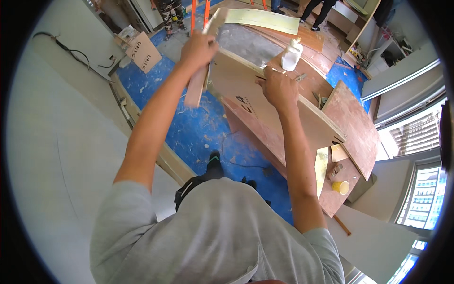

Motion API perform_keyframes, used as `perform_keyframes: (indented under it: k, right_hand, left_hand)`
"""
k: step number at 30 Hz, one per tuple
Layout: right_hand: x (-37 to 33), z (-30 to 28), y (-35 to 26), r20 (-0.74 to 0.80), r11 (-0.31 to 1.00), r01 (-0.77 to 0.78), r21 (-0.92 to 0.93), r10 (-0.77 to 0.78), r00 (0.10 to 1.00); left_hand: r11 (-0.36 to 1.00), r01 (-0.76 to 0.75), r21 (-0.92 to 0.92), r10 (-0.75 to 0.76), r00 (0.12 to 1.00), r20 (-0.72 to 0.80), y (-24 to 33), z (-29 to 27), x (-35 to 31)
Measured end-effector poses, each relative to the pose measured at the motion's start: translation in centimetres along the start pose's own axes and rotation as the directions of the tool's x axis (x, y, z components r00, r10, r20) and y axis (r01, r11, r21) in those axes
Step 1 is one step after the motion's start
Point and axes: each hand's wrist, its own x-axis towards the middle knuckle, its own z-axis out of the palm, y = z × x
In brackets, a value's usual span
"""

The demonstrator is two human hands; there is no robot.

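Note:
My left hand [197, 51] is closed around a narrow wooden strip [194, 92], which stands upright at the left end of a large wooden panel and is smeared by motion at its top. The brown-faced panel [265, 106] lies tilted across the work surface, its pale layered edge along the far side. Over that far edge, my right hand [280, 90] has its fingers curled, with a thin dark stick [260, 77] poking out from them; its kind is unclear. Just beyond the right hand stands a white squeeze bottle [292, 55]. Pliers [301, 77] lie beside it.
Blue sheeting [189, 137] covers the floor, with a cable on it. A plywood sheet [352, 125] and a yellow cup [340, 187] are on the right. An orange ladder [199, 16] and other people's legs [324, 12] are at the back; a white wall [56, 156] borders the left.

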Motion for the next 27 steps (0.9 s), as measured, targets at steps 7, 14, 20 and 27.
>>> perform_keyframes:
  k: [7,14,20,27]
  right_hand:
    - [-0.2,-1.0,0.2,0.104,0.997,-0.08,-0.012,0.081,0.991]
    - [0.0,-1.2,0.0,0.121,0.992,-0.121,-0.038,0.125,0.985]
    - [0.1,-1.6,-1.0,0.136,0.988,-0.136,-0.071,0.144,0.98]
    - [0.5,-1.6,-0.7,0.09,0.989,-0.129,-0.07,0.135,0.987]
  left_hand:
    - [0.99,-0.006,-0.141,0.027,0.988,0.149,4.0,1.0,-5.6]
    - [0.992,0.065,-0.11,-0.062,0.998,0.031,0.7,-2.0,-1.4]
    - [0.969,-0.131,-0.211,0.141,0.99,0.032,-2.1,1.4,-2.7]
    - [0.958,0.074,-0.279,-0.056,0.996,0.07,-8.7,-1.8,7.3]
